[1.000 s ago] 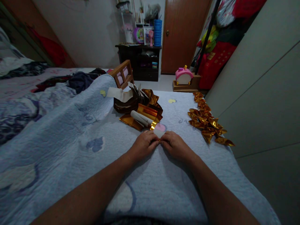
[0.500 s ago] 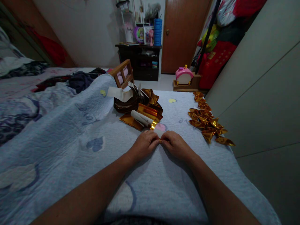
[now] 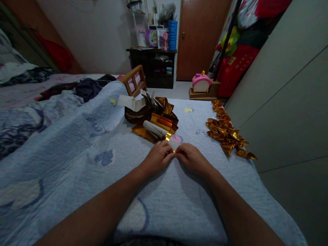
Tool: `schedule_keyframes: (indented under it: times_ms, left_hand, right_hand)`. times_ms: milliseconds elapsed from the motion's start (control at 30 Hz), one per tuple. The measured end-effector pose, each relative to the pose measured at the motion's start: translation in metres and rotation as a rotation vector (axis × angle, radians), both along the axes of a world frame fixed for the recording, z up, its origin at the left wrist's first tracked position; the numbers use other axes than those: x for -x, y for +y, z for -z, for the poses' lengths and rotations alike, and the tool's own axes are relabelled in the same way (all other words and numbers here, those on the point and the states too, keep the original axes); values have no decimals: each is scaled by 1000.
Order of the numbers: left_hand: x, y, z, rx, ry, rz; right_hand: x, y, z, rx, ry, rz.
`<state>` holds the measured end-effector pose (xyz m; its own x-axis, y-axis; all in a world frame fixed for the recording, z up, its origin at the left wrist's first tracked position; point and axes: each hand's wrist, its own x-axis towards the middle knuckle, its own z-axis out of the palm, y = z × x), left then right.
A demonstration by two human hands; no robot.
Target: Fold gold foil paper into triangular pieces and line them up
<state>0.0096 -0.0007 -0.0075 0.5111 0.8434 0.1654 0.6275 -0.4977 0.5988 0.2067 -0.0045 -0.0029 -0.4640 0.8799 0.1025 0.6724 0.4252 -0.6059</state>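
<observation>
Between my two hands is a small sheet of gold foil paper [image 3: 175,154], white on its other face; its gold edge shows at my thumbs. My left hand [image 3: 159,155] pinches it from the left, and my right hand [image 3: 189,157] pinches it from the right, fingers closed. Most of the sheet is hidden under the fingers. Just beyond lies a pile of gold foil paper [image 3: 138,118], part of it curled up with white backing showing. To the right sits a heap of folded gold foil pieces [image 3: 222,131] with pointed ends.
A pale blue quilt [image 3: 123,191] covers the bed beneath everything. Clothes [image 3: 88,89] lie on bedding at the left. Past the bed's far edge are a wooden rail [image 3: 133,80], a pink toy [image 3: 201,83] and a dark cabinet [image 3: 151,68]. A pale panel [image 3: 287,102] borders the right.
Both hands stay in nearly the same spot, still pinching the sheet. Slightly more of its gold edge shows between the thumbs. The piles have not moved.
</observation>
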Motion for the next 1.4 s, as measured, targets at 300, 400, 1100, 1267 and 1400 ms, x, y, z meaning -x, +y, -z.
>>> schedule_keyframes:
  times_ms: [300,400,1100,1267,1400]
  left_hand:
    - [0,1,0,4,35,13]
    - [0,1,0,7,35,17]
    - [2,1,-1,11,27,28]
    - [2,2,-1,15,28,29]
    - [1,2,-1,12,28,22]
  right_hand:
    - [0,1,-1,9,5,2]
    - [1,0,-3,19,-9,8]
    - [-1,2,3,-1,11,5]
    - [-1,1,2,2,6,14]
    - [-1,2,3,6,3,9]
